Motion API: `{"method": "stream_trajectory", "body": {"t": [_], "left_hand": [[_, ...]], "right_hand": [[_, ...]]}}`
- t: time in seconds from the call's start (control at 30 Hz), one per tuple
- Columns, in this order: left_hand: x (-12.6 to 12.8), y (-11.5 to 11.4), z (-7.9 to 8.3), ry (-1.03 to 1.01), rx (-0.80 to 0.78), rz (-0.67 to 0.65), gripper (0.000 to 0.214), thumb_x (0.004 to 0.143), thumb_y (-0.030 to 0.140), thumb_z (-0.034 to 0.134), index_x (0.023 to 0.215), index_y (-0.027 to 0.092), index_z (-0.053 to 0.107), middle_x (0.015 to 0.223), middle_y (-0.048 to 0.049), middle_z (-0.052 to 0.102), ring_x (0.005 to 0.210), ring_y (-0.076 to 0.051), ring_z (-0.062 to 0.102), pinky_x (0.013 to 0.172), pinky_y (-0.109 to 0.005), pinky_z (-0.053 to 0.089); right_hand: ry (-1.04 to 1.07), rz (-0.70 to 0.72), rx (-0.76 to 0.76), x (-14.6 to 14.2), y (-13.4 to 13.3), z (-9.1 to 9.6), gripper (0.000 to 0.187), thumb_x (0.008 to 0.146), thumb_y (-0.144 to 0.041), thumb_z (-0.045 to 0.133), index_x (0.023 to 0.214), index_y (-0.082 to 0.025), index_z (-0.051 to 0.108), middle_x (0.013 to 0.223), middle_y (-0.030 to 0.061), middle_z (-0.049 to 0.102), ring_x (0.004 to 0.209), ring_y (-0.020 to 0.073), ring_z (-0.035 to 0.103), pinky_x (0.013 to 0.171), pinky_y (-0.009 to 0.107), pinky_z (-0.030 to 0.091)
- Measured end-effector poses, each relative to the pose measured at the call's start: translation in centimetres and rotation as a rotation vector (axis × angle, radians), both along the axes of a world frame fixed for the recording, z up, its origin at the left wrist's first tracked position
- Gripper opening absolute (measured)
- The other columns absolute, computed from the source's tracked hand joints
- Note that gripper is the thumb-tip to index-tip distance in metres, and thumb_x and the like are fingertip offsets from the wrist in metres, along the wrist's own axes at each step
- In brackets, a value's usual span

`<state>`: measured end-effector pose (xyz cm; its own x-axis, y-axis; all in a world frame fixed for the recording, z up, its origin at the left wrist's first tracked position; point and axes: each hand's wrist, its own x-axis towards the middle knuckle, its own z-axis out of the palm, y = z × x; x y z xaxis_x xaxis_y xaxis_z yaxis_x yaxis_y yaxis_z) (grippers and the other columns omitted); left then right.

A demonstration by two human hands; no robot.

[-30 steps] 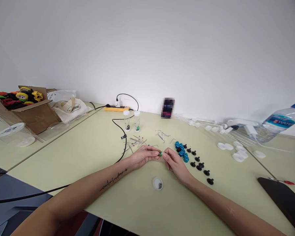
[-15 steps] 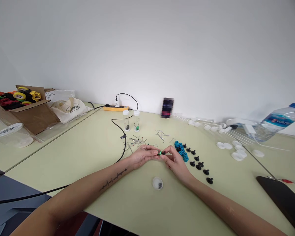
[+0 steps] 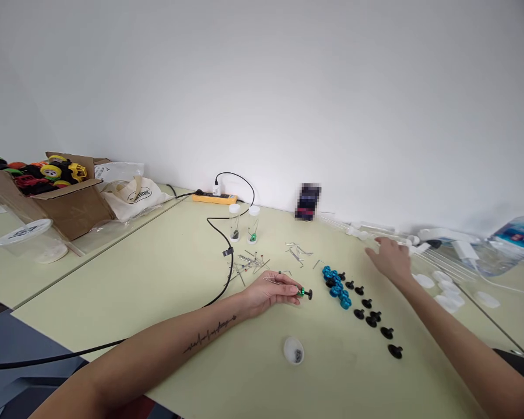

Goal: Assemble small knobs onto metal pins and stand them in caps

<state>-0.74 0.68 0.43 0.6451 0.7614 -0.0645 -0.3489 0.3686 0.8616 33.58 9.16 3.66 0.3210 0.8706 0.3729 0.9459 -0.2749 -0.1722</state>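
My left hand [image 3: 271, 293] rests on the pale green table [image 3: 166, 279], fingers pinched on a thin metal pin with a small green and black piece [image 3: 304, 293] at its tip. My right hand [image 3: 390, 259] is stretched out to the far right, fingers spread and holding nothing, close to the clear tubes with white caps [image 3: 367, 233]. Between the hands lie a cluster of blue knobs [image 3: 336, 285] and a row of black knobs [image 3: 369, 314]. A small white cap holding dark bits [image 3: 293, 351] lies near me.
Loose metal pins [image 3: 251, 261] and two upright vials [image 3: 243, 223] stand beyond my left hand. A black cable [image 3: 218, 256] runs to a yellow power strip [image 3: 213, 198]. A cardboard box of toys [image 3: 48, 192] sits far left, white caps [image 3: 441, 288] and a water bottle [image 3: 513, 241] far right.
My right hand let go of the green piece and reached away to the far right, toward the capped tubes. My left hand kept the piece and the view shifted slightly.
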Motion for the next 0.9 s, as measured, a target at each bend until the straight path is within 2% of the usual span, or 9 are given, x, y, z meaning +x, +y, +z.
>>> {"method": "stream_trajectory", "body": {"t": [0.07,0.17,0.27,0.37,0.47,0.53,0.63,0.77,0.9], "left_hand": [[0.0,0.1,0.0,0.003,-0.001,-0.015,0.029,0.062,0.025,0.074,0.084,0.007,0.066,0.079,-0.0083,0.063,0.069,-0.015,0.062,0.08,-0.032,0.046],[0.0,0.2,-0.1,-0.009,0.0,-0.027,0.031,0.06,0.025,0.074,0.085,0.008,0.067,0.079,-0.0082,0.063,0.069,-0.015,0.063,0.08,-0.033,0.046],[-0.1,0.3,-0.2,-0.027,-0.006,-0.025,0.031,0.058,0.026,0.076,0.082,0.008,0.067,0.08,-0.0083,0.064,0.068,-0.015,0.062,0.08,-0.034,0.047],[-0.2,0.3,-0.2,-0.032,-0.013,-0.042,0.034,0.055,0.026,0.077,0.082,0.008,0.067,0.08,-0.0084,0.065,0.069,-0.016,0.062,0.081,-0.034,0.047],[-0.3,0.3,0.0,-0.025,-0.018,-0.061,0.036,0.055,0.025,0.077,0.084,0.007,0.067,0.079,-0.0079,0.065,0.07,-0.016,0.062,0.082,-0.034,0.047],[-0.3,0.2,0.1,-0.017,-0.017,-0.058,0.035,0.054,0.026,0.077,0.083,0.008,0.067,0.08,-0.0076,0.065,0.07,-0.015,0.063,0.082,-0.034,0.047],[-0.3,0.1,0.1,-0.008,-0.011,-0.047,0.036,0.053,0.026,0.078,0.082,0.008,0.067,0.078,-0.0074,0.065,0.069,-0.015,0.063,0.082,-0.034,0.047],[-0.3,-0.2,0.0,-0.013,0.003,-0.021,0.035,0.054,0.027,0.078,0.081,0.008,0.068,0.077,-0.0077,0.065,0.067,-0.016,0.063,0.079,-0.035,0.048],[-0.3,-0.3,0.0,-0.017,0.013,-0.032,0.03,0.055,0.025,0.077,0.078,0.008,0.067,0.083,-0.0093,0.065,0.067,-0.016,0.063,0.078,-0.034,0.048]], "right_hand": [[-0.021,-0.071,-0.039,2.6,1.1,-0.4,0.043,0.075,-0.034,0.05,0.11,-0.008,0.05,0.114,0.0287,0.049,0.11,0.045,0.034,0.073,0.05,0.029],[-0.069,-0.07,-0.091,4.2,1.4,-0.9,0.035,0.074,-0.03,0.052,0.1,-0.007,0.055,0.104,0.0294,0.054,0.108,0.044,0.037,0.073,0.05,0.026],[-0.115,-0.029,-0.123,3.9,1.4,-0.5,0.031,0.077,-0.031,0.05,0.098,-0.009,0.057,0.101,0.0261,0.057,0.103,0.0392,0.044,0.07,0.045,0.028],[-0.139,-0.033,-0.033,2.1,1.4,1.4,0.04,0.082,-0.042,0.041,0.108,-0.012,0.052,0.109,0.0239,0.054,0.092,0.0347,0.052,0.06,0.039,0.03],[-0.123,0.118,0.138,-1.8,1.1,4.5,0.039,0.081,-0.045,0.043,0.106,-0.016,0.05,0.101,0.017,0.06,0.085,0.0281,0.055,0.063,0.036,0.033],[-0.009,0.309,0.172,-5.5,0.9,6.5,0.035,0.08,-0.042,0.048,0.105,-0.018,0.049,0.099,0.0116,0.061,0.073,0.0194,0.057,0.065,0.031,0.036],[0.153,0.557,0.189,-11.5,0.9,8.2,0.031,0.076,-0.038,0.055,0.101,-0.019,0.051,0.099,0.0063,0.063,0.068,0.0141,0.055,0.063,0.026,0.039],[0.271,0.776,0.087,-18.0,2.3,8.0,0.036,0.075,-0.036,0.058,0.105,-0.018,0.053,0.092,0.0044,0.065,0.072,0.0145,0.057,0.063,0.024,0.041],[0.152,0.851,0.046,-21.6,3.9,6.6,0.041,0.079,-0.03,0.054,0.116,-0.014,0.052,0.086,0.0058,0.066,0.075,0.0163,0.058,0.069,0.026,0.041]]}}
